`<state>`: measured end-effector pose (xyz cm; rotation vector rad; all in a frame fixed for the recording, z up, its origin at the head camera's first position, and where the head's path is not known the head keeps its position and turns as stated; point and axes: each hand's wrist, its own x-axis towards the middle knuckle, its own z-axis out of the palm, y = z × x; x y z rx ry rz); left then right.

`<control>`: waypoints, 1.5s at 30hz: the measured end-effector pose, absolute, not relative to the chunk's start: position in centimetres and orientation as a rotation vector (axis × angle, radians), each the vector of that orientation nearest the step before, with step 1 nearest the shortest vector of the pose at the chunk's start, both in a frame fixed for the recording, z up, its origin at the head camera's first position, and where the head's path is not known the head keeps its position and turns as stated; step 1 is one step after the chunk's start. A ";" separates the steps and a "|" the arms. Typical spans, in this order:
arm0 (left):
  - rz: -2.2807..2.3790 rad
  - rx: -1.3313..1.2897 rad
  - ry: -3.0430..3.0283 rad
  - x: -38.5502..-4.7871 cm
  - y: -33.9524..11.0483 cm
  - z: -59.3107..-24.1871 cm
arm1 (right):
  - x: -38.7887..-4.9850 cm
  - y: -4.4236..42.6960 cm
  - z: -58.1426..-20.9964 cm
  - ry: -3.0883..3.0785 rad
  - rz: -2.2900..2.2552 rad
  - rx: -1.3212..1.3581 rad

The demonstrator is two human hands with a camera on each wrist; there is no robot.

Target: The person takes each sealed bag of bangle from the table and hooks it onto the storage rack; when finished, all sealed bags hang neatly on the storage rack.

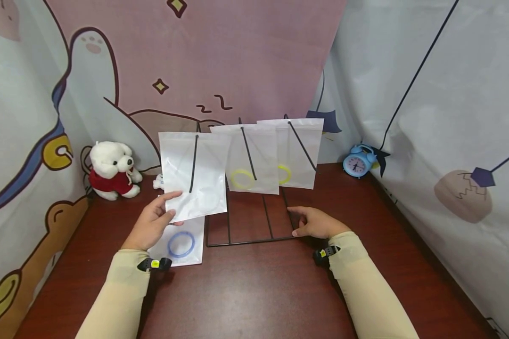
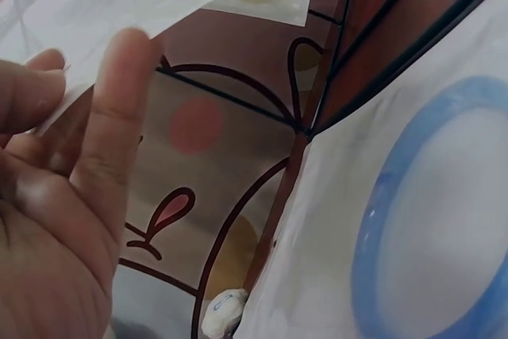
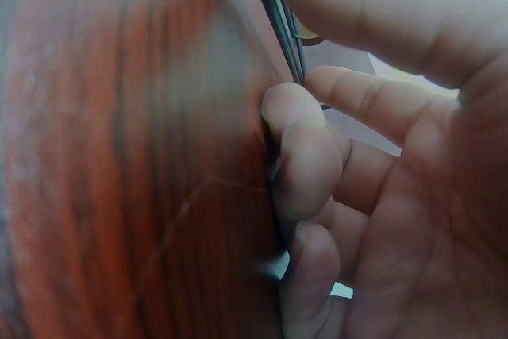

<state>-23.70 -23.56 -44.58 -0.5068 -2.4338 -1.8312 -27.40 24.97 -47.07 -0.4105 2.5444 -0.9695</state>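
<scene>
Three white bags hang on the prongs of a black wire rack [image 1: 250, 243]. My left hand [image 1: 150, 223] pinches the lower left corner of the left bag [image 1: 208, 176]; in the left wrist view the left hand [image 2: 71, 172] has its thumb and fingers at the bag's edge. The middle bag [image 1: 263, 157] and the right bag [image 1: 301, 146] show yellow rings. A bag with a blue ring [image 1: 181, 244] lies on the table below my left hand. My right hand [image 1: 320, 222] holds the rack's right base corner; the right wrist view shows the right hand [image 3: 397, 148] with fingers curled by the black wire.
At the back left sits a white plush bear [image 1: 112, 169] in a red top, with a small white item [image 1: 158, 182] beside it. A blue alarm clock [image 1: 358, 160] stands at the back right. Patterned cloth hangs behind and beside the brown table [image 1: 254, 292].
</scene>
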 end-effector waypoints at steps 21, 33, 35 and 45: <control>-1.721 -0.460 -2.327 -24.3 -22.6 -46.0 | -27.7 25.1 -47.6 2.562 -0.945 -0.408; -1.708 -0.437 -2.440 -24.6 -23.3 -46.3 | -27.8 25.3 -47.9 2.565 -0.952 -0.417; -1.694 -0.420 -2.452 -24.6 -23.5 -46.3 | -27.8 25.3 -47.9 2.562 -0.957 -0.420; -1.724 -0.324 -2.513 -24.7 -26.1 -46.3 | -27.9 25.4 -47.9 2.558 -0.953 -0.426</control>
